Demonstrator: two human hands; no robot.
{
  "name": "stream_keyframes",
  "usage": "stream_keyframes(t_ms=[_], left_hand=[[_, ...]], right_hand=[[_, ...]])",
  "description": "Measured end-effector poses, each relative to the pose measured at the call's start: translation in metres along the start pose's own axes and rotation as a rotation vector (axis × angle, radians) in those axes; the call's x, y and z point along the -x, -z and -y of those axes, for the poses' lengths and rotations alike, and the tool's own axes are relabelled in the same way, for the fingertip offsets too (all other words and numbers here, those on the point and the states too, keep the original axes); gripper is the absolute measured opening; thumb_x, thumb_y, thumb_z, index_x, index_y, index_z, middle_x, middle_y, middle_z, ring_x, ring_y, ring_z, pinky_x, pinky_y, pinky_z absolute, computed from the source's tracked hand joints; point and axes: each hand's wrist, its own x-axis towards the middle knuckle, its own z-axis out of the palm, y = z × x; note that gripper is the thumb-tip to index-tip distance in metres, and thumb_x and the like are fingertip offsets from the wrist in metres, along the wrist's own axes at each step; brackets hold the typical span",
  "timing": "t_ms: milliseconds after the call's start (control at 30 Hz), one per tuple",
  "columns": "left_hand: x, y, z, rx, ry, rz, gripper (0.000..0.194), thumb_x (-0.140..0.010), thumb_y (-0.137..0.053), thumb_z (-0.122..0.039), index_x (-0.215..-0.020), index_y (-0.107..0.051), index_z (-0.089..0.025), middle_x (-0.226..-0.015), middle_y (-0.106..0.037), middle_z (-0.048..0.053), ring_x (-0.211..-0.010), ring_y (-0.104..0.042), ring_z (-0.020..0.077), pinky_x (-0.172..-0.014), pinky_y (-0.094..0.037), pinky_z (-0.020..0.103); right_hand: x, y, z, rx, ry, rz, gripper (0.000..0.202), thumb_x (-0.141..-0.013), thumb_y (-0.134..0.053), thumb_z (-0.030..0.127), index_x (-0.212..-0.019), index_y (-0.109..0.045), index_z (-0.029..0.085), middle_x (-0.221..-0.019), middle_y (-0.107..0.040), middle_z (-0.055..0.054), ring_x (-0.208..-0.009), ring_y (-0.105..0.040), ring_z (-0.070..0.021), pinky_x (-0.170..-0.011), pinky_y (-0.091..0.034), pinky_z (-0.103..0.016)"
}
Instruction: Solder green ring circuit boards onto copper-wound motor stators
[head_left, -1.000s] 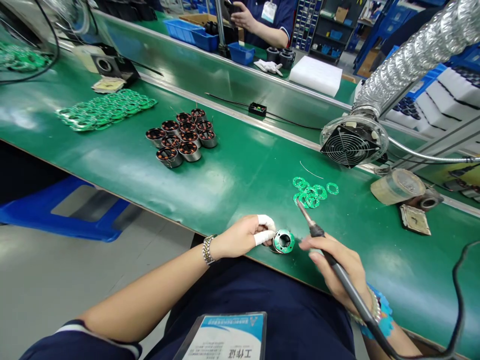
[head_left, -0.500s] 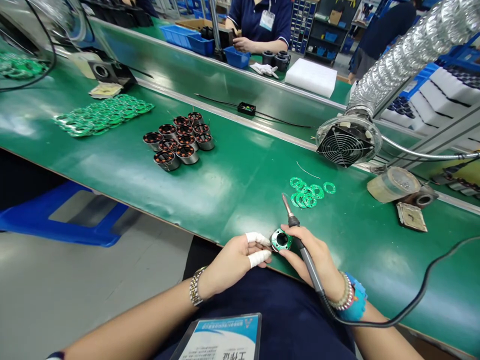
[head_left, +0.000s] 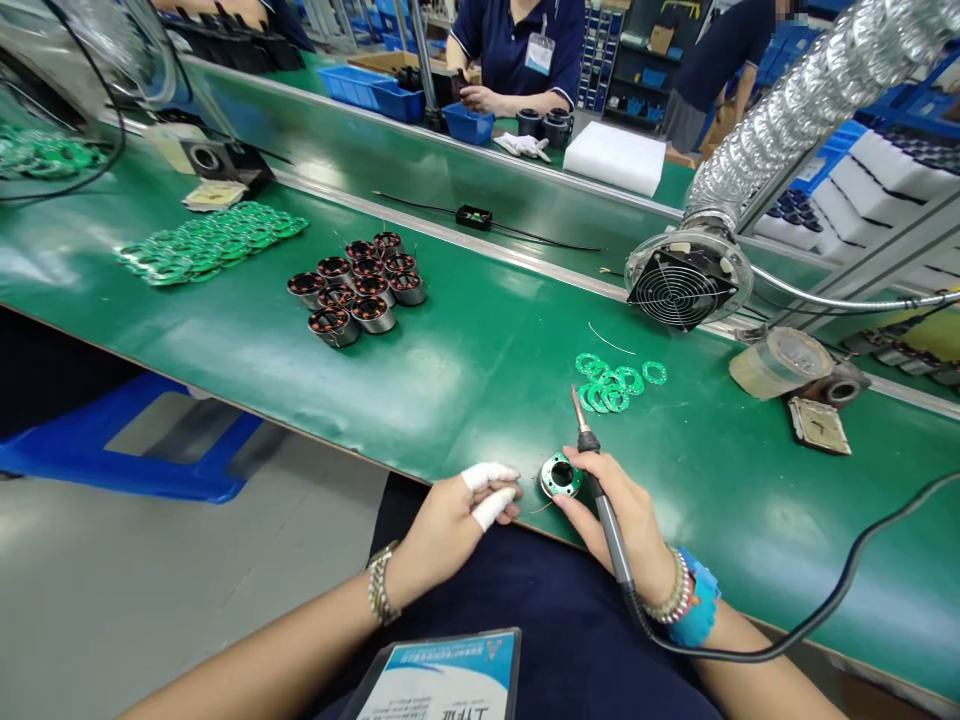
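Observation:
My right hand [head_left: 626, 515] grips a round motor stator [head_left: 561, 476] topped with a green ring board, at the table's front edge. The same hand also holds a soldering iron [head_left: 609, 520], its tip pointing up and away from me. My left hand [head_left: 450, 520] is just left of the stator, not touching it, with white tape on thumb and forefinger; its fingers are apart and nothing shows in them. A thin wire sticks out below the stator. Beyond the iron's tip lie loose green ring boards [head_left: 609, 385].
Several copper-wound stators [head_left: 352, 290] stand left of centre, beside a sheet of green boards [head_left: 214, 243]. A fume fan [head_left: 679, 290], a round container [head_left: 780, 362] and a sponge tray [head_left: 819, 425] are at right. The iron's cord [head_left: 847, 580] loops rightward. A person [head_left: 517, 60] sits opposite.
My left hand has drawn back leftward, away from the stator. The right hand still holds stator and iron. The view has shifted slightly.

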Motion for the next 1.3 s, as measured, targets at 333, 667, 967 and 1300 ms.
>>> stream_keyframes(t_ms=[333,667,967,1300], left_hand=[[-0.029,-0.009,-0.025,0.498,0.219,0.114,0.018,-0.065,-0.071,-0.024,-0.074,-0.062,-0.012,-0.065,-0.062,-0.001,-0.058,-0.057,0.0085,-0.061,-0.048,0.022],[-0.028,-0.008,-0.026,0.447,0.194,0.114,0.016,-0.069,-0.068,-0.025,-0.073,-0.059,-0.012,-0.065,-0.065,0.002,-0.062,-0.061,0.0113,-0.063,-0.049,0.023],[-0.029,-0.007,-0.024,0.435,0.197,0.152,0.015,-0.069,-0.066,-0.025,-0.071,-0.058,-0.012,-0.062,-0.061,-0.001,-0.059,-0.06,0.0105,-0.062,-0.049,0.023],[-0.03,-0.007,-0.023,0.423,0.199,0.162,0.015,-0.071,-0.064,-0.025,-0.072,-0.057,-0.012,-0.064,-0.062,0.001,-0.061,-0.061,0.0107,-0.065,-0.049,0.024]], right_hand=[[0.004,-0.005,0.002,0.032,-0.001,-0.061,0.035,-0.08,-0.059,0.016,-0.113,-0.048,0.02,-0.1,-0.06,-0.008,-0.09,-0.059,-0.0196,-0.079,-0.051,-0.033],[0.005,-0.009,-0.001,0.021,0.011,-0.074,0.036,-0.081,-0.059,0.016,-0.114,-0.047,0.02,-0.103,-0.06,-0.009,-0.092,-0.059,-0.02,-0.08,-0.049,-0.033],[0.006,-0.008,0.0,-0.006,0.015,-0.078,0.038,-0.08,-0.059,0.014,-0.115,-0.046,0.02,-0.107,-0.059,-0.01,-0.096,-0.057,-0.02,-0.084,-0.048,-0.033],[0.004,0.008,0.006,-0.059,0.112,-0.118,0.033,-0.078,-0.059,0.006,-0.108,-0.054,0.02,-0.099,-0.064,-0.008,-0.094,-0.059,-0.0197,-0.082,-0.049,-0.033]])
